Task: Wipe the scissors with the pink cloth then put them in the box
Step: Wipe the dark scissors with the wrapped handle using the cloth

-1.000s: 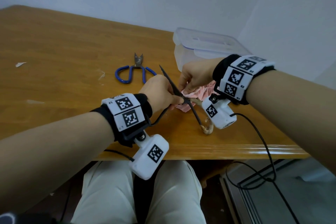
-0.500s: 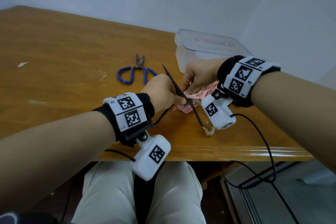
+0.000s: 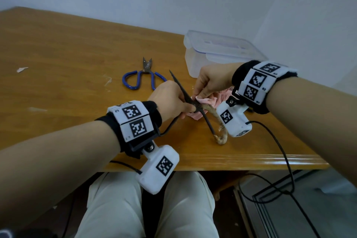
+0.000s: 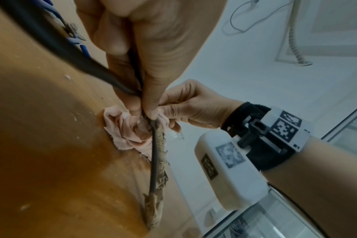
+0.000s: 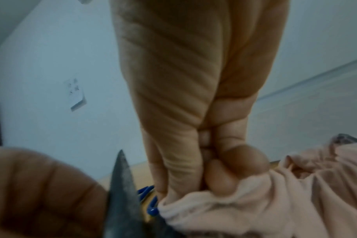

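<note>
Steadying dark scissors above the desk with curled left fingers, a person pinches the pink cloth in right fingers to wipe, the box behind.

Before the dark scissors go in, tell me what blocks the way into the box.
The lid sits closed on the clear box; it must come off first. The left hand holds the dark scissors, and nothing else visible lies between.

We see a shiny wood table, a clear smooth plastic box, a soft pink cloth, and dull dark metal scissors.
</note>
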The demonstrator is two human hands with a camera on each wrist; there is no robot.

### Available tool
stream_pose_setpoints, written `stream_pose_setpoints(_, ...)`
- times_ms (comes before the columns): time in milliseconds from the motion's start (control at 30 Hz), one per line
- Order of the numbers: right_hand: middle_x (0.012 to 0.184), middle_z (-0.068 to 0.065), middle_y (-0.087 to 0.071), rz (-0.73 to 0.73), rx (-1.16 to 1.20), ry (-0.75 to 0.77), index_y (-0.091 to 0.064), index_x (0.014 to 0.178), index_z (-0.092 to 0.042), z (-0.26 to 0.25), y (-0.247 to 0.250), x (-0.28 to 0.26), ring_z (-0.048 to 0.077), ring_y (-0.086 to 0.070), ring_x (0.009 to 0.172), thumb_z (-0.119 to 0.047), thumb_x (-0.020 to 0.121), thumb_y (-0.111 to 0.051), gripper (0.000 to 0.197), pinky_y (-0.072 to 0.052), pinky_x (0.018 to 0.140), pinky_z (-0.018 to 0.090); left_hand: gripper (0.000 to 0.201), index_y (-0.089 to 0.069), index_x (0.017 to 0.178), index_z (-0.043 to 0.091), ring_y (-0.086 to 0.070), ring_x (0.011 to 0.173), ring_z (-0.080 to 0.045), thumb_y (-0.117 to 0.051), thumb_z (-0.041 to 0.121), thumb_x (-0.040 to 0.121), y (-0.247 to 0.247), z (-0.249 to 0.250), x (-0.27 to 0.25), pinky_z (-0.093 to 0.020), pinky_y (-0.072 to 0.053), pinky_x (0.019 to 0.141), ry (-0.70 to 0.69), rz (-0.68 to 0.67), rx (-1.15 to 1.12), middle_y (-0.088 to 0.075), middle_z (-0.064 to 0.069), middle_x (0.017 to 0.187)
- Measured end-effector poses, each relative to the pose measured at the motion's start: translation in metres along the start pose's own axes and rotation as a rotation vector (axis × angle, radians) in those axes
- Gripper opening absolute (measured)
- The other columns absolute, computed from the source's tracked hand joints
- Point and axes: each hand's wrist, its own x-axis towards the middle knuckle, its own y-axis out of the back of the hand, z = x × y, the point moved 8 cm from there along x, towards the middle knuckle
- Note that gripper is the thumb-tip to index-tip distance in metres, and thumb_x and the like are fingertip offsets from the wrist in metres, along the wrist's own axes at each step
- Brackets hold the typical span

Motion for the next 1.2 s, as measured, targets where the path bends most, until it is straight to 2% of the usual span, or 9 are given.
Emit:
stream_pose_setpoints(100,0.067,0.002,-0.069,-0.038,-0.015,0.02,-0.066,0.077,-0.032,-0.011,-0.005,0.0,0.012,-0.063,0.06,-0.018,0.091,-0.064,0.02,-0.054,0.075,0.029,0.025,-0.071,0.063,0.015,-0.064,0.055,-0.01,-0.074,0.031,0.082,0.0,0.0,-0.001,-0.027,-0.053,0.061,0.003,-0.009,-0.022,-0.069,0.0,0.059)
stream_pose_setpoints(167,0.064,-0.001,-0.066,-0.037,-0.016,0.023,-0.069,0.082,-0.025,-0.012,-0.005,0.0,0.011,-0.061,0.056,-0.017,0.091,-0.063,0.014,-0.053,0.073,0.028,0.026,-0.07,0.062,0.016,-0.062,0.052,-0.008,-0.073,0.03,0.083,0.0,0.0,-0.001,-0.024,-0.051,0.057,0.005,-0.008,-0.022,-0.069,0.001,0.058)
stream_pose_setpoints(300,0.078,0.006,-0.072,-0.015,-0.012,-0.001,-0.073,0.102,-0.019,0.004,-0.001,0.003,0.016,-0.065,0.065,-0.017,0.091,-0.063,0.015,-0.054,0.072,0.027,0.023,-0.073,0.07,0.012,-0.06,0.052,-0.008,-0.072,0.03,0.083,0.0,0.0,-0.001,-0.023,-0.049,0.057,0.02,-0.007,-0.017,-0.07,-0.001,0.062)
stream_pose_setpoints(433,0.091,0.008,-0.074,0.023,0.021,-0.01,-0.074,0.104,-0.02,0.015,0.001,0.004,0.021,-0.07,0.082,-0.018,0.089,-0.065,0.017,-0.056,0.084,0.033,0.023,-0.073,0.071,0.012,-0.061,0.055,-0.009,-0.072,0.031,0.084,-0.001,-0.002,-0.001,-0.026,-0.052,0.06,0.037,-0.021,-0.029,-0.071,-0.002,0.064)
stream_pose_setpoints(667,0.079,0.001,-0.073,0.015,-0.034,0.046,-0.072,0.101,-0.026,-0.003,-0.009,0.003,0.003,-0.063,0.061,-0.023,0.089,-0.066,0.013,-0.049,0.066,0.018,0.027,-0.072,0.067,0.008,-0.065,0.057,-0.015,-0.073,0.03,0.083,0.0,-0.002,-0.003,-0.025,-0.051,0.057,0.034,-0.02,-0.024,-0.07,-0.003,0.062)
stream_pose_setpoints(833,0.089,0.001,-0.073,0.056,0.025,0.027,-0.073,0.105,-0.02,0.009,0.001,0.003,0.007,-0.064,0.072,-0.02,0.087,-0.067,0.019,-0.051,0.072,0.019,0.024,-0.073,0.071,0.009,-0.062,0.057,-0.012,-0.072,0.029,0.084,0.0,0.001,-0.005,-0.03,-0.054,0.064,0.015,-0.022,-0.019,-0.071,-0.004,0.063)
stream_pose_setpoints(933,0.08,-0.003,-0.072,0.07,0.035,0.03,-0.073,0.102,-0.022,0.01,0.0,0.002,-0.001,-0.063,0.06,-0.019,0.088,-0.067,0.016,-0.05,0.067,0.018,0.025,-0.074,0.071,0.008,-0.064,0.059,-0.015,-0.072,0.03,0.084,-0.001,-0.001,-0.005,-0.032,-0.055,0.068,0.024,-0.027,-0.02,-0.071,-0.004,0.065)
stream_pose_setpoints(1067,0.077,-0.005,-0.071,0.068,0.005,0.04,-0.073,0.096,-0.028,0.003,-0.003,0.004,-0.005,-0.061,0.054,-0.021,0.087,-0.068,0.012,-0.055,0.074,0.026,0.026,-0.074,0.069,0.008,-0.069,0.065,-0.018,-0.073,0.031,0.083,0.0,-0.003,-0.004,-0.028,-0.053,0.063,0.031,-0.02,-0.028,-0.071,-0.003,0.063)
stream_pose_setpoints(1200,0.086,0.0,-0.074,0.064,0.005,0.031,-0.073,0.096,-0.028,0.008,-0.002,0.008,0.01,-0.067,0.075,-0.023,0.087,-0.069,0.012,-0.057,0.082,0.032,0.026,-0.074,0.072,0.007,-0.066,0.062,-0.016,-0.071,0.03,0.084,-0.001,-0.002,-0.005,-0.027,-0.051,0.062,0.018,-0.024,-0.014,-0.071,-0.003,0.064)
